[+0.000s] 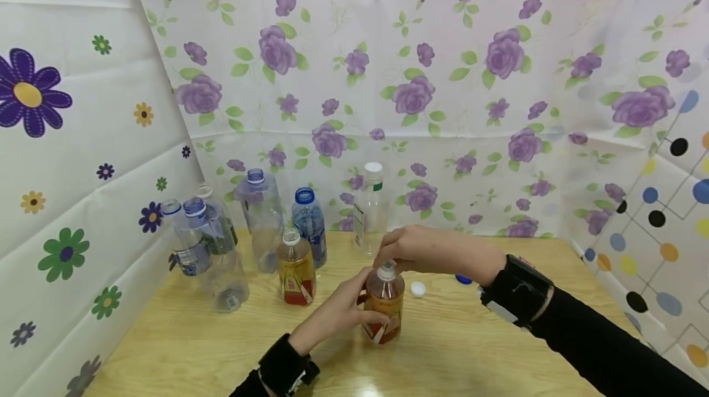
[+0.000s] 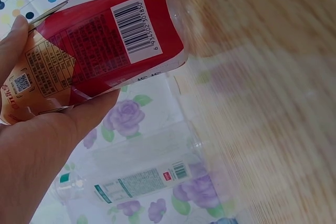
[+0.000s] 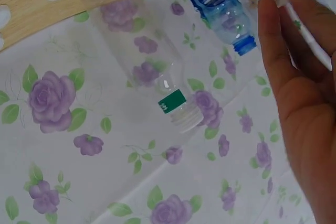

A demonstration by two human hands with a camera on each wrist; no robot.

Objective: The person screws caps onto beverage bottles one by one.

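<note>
My left hand [image 1: 346,308] grips a clear plastic drink bottle [image 1: 378,326] around its body, thumb on the near side. The bottle's red and gold label, with a barcode, shows in the left wrist view; it stands nearly upright, its base close over the table. My right hand [image 1: 423,249] is over the bottle's mouth from the right, with its fingers pinching around the white top [image 1: 386,272]. Those fingers hide most of the top, and I cannot tell whether a cap sits there. A white cap [image 1: 418,289] lies on the table just right of the bottle.
A similar gold-labelled bottle [image 1: 297,274] stands to the left, near a blue bottle [image 1: 310,224] and a tall clear bottle [image 1: 260,218]. Several clear bottles [image 1: 221,261] cluster at far left. A white-capped clear bottle [image 1: 372,212] stands behind my hands. A blue cap [image 1: 463,279] lies right.
</note>
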